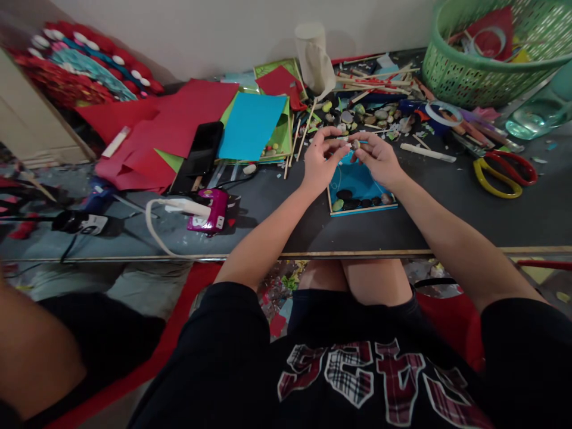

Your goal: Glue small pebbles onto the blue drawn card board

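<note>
both hands pinching a small pebble [356, 143] above the blue board [357, 182], mid table.
left hand [319, 162] and right hand [379, 159] fingertips closed on it; looks like the placing step. next i'd need a bare spot beside the stones [353, 201] along the board's near edge.

A home craft corner: coloured paper sheets [179, 116], scissors [504, 173], pebbles [375, 116], green basket [469, 83].
</note>
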Available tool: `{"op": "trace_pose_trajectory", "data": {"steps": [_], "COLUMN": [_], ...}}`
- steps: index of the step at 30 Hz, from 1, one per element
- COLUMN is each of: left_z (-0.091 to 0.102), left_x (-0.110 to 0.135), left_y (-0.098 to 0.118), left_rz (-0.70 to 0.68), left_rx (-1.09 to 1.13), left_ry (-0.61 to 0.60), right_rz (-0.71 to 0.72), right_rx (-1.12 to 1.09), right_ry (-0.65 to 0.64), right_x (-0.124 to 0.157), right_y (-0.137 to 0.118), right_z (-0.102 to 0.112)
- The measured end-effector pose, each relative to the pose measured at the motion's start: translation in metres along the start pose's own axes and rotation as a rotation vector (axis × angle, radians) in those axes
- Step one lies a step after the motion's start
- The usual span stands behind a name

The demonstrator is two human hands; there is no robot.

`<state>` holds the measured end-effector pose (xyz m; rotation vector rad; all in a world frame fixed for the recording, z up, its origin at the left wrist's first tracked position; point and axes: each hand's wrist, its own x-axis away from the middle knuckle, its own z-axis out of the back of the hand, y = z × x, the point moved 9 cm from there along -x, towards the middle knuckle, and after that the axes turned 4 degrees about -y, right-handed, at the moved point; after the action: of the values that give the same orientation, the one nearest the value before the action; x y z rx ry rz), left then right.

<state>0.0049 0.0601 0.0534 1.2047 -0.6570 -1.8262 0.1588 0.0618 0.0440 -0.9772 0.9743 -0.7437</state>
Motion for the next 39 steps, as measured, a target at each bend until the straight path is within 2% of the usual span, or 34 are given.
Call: {"op": "trace_pose_trajectory", "data": {"steps": [5,13,20,24,28,32,36,39], "left_z": [0.0,0.003,0.008,0.007,0.009,0.012,0.015,0.012], "left_x": [0.002,0.003,0.005,0.007,0.01,0.012,0.007,0.0], "left_y": [-0.002,-0.004,-0.002,-0.001,-0.001,-0.001,-0.009,-0.022], "left_rz": [0.063,0.042,0.005,-0.005,0.05,0.124,0.126,0.098], "left_rx": [0.007,-0.046,-0.121,-0.158,-0.125,-0.093,-0.049,0.006], "left_ry": [-0.002,0.008,0.063,0.056,0.093,0.129,0.124,0.061], "right_rz": [-0.009,0.01,0.036,0.048,0.04,0.071,0.054,0.024], "right_rx": [0.023,0.097,0.201,0.215,0.211,0.25,0.264,0.236], "right_ry": [-0.003,0.049,0.067,0.029,-0.024,-0.04,-0.065,-0.11], "right_x": [0.002,0.007,0.012,0.011,0.009,0.011,0.013,0.013], "right_y": [-0.008,-0.02,-0.037,-0.033,-0.024,-0.031,-0.034,-0.031], "right_z": [-0.005,-0.004,-0.002,-0.004,-0.005,-0.004,-0.003,-0.005]}}
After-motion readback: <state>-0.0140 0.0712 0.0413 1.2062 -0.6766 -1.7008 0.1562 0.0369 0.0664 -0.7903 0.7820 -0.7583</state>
